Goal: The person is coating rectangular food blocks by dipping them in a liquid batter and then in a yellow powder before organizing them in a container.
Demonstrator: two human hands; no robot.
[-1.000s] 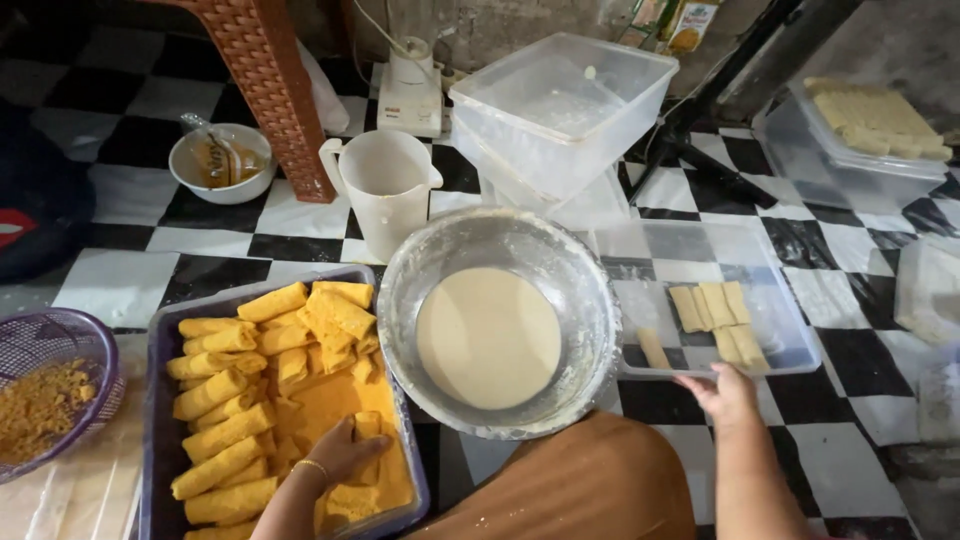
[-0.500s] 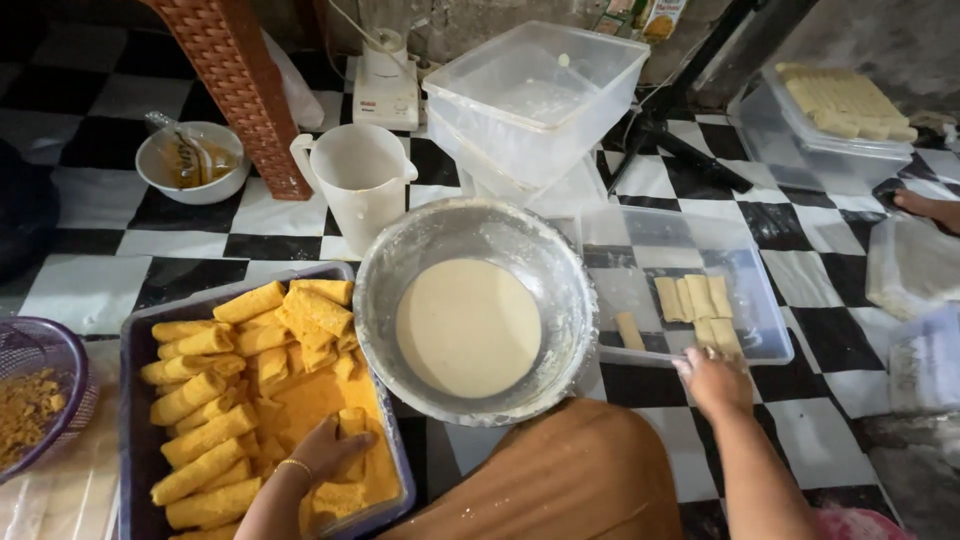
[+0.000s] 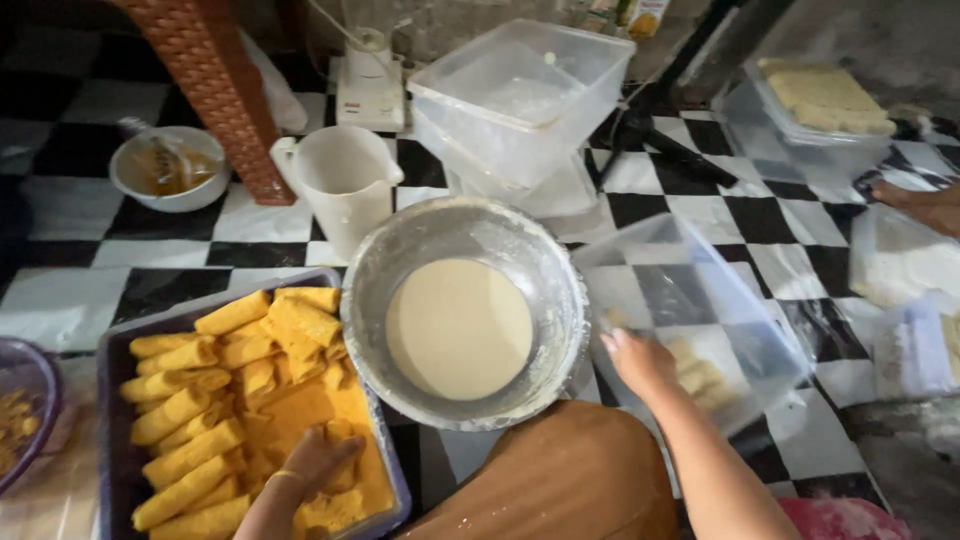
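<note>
Left hand (image 3: pixel 315 458) flat on rolls (image 3: pixel 200 400) in the tray (image 3: pixel 115 345) at 7 o'clock, right hand (image 3: pixel 640 360) gripping the tilted tub (image 3: pixel 700 310) at 3; best tipped slowly, next to the batter bowl (image 3: pixel 465 310).

A small carton (image 3: pixel 632 14) with green, yellow and orange print stands at the top edge of the view, on the floor behind the stacked clear plastic tubs (image 3: pixel 520 95), and is cut off by the frame. Just left of those tubs sits a white boxy device (image 3: pixel 370 85) bearing a small red label on its front. No signs or screens show.
</note>
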